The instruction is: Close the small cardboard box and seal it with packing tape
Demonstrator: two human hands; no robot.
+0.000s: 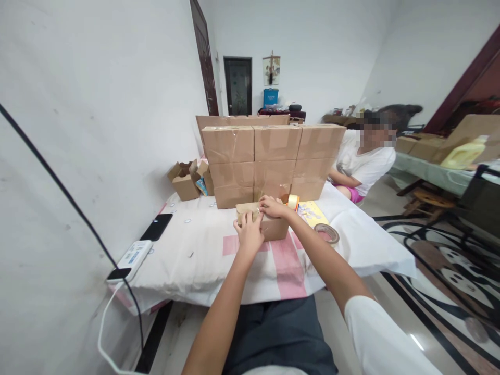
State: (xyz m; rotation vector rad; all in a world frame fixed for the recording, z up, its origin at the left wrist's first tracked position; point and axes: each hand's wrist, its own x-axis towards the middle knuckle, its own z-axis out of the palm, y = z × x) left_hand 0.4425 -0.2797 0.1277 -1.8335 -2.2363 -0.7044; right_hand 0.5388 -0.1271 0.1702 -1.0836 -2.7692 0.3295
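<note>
Both arms outstretched, left hand (249, 233) flat with spread fingers, right hand (272, 207) palm-down, fingers curled.

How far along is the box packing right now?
Done: a stack of closed boxes stands at the back of the table. In hand: the left hand and right hand press on the top of a small box. Whether it is taped yet cannot be told. Left: a few open boxes sit by the wall, with a tape roll lying near the right arm.
</note>
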